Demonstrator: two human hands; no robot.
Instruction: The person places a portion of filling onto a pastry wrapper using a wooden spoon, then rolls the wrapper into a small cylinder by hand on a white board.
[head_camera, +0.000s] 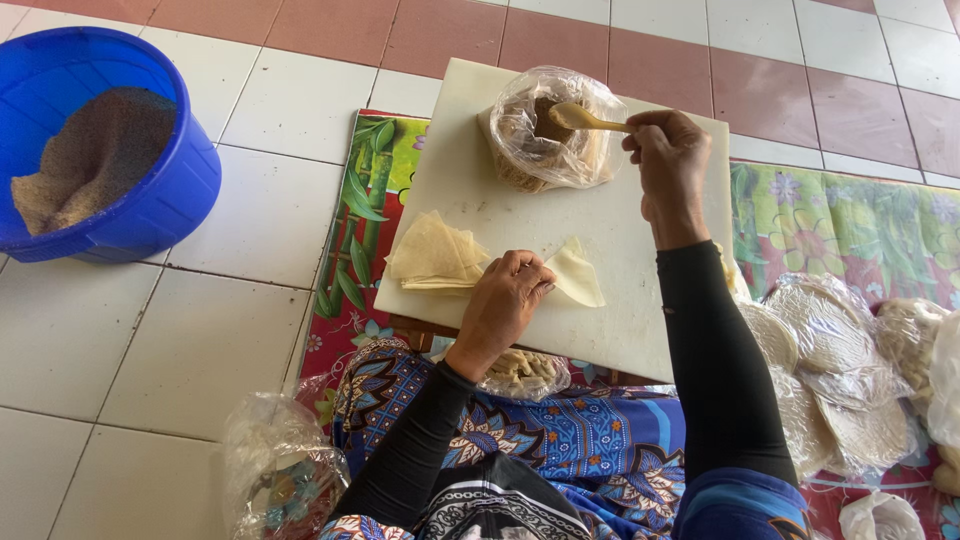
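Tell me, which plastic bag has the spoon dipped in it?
The clear bag of filling at the board's far edge; the right hand holds the spoon in it. The other bags on the mat hold round wrappers.

The blue tub (150, 200) and wrapped wrapper stacks (900, 350) run past the edges.

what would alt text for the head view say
A person's right hand dips a spoon into a plastic bag of filling on a white board, while the left hand pinches a folded wrapper beside a wrapper stack.
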